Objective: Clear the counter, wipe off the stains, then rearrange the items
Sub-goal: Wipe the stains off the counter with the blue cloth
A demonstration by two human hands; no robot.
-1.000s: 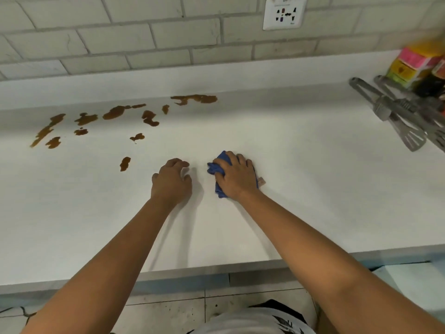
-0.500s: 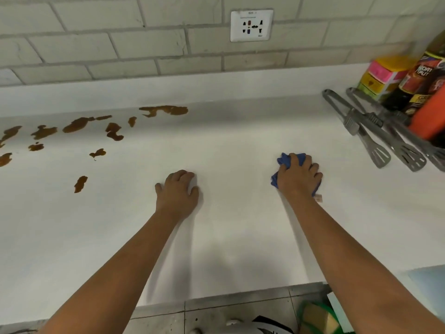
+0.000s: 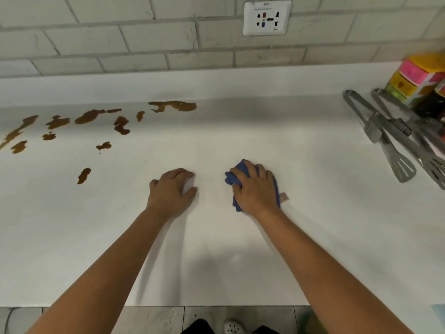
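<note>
Head view: right hand (image 3: 256,189) grips blue cloth (image 3: 232,177) bunched beneath it; left hand (image 3: 172,190) rests loosely curled, holding nothing.

Blue cloth (image 3: 240,169) under right hand (image 3: 256,189)

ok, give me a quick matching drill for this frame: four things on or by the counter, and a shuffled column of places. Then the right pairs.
Things:
1. blue cloth
2. brown stains
3. grey tongs
4. wall socket

Places:
A. on the tiled wall above the counter
B. far right of the counter
C. under the right hand
D. back left of the counter

Pairs: 1-C, 2-D, 3-B, 4-A
</note>
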